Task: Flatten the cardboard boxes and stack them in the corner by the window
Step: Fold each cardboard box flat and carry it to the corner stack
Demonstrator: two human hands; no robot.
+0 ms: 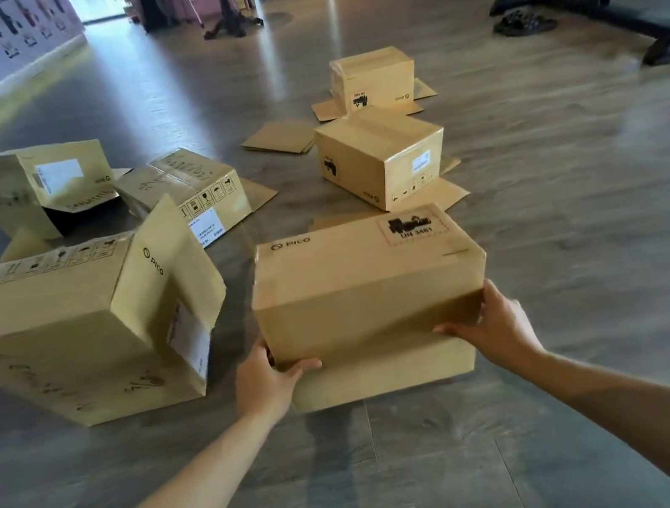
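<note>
Box (368,288) nearest the person sits on the floor (583,212), closed on top, printed "PICO" and "UN 3481". Left hand (264,383) holds its near left corner, thumb curled over the front face; right hand (494,327) grips the near right edge, fingers laid along the front. A bigger box (72,337) lies tipped just to the left. Four more boxes stand farther off, some on loose flaps. A black stand (231,14) is far behind.
</note>
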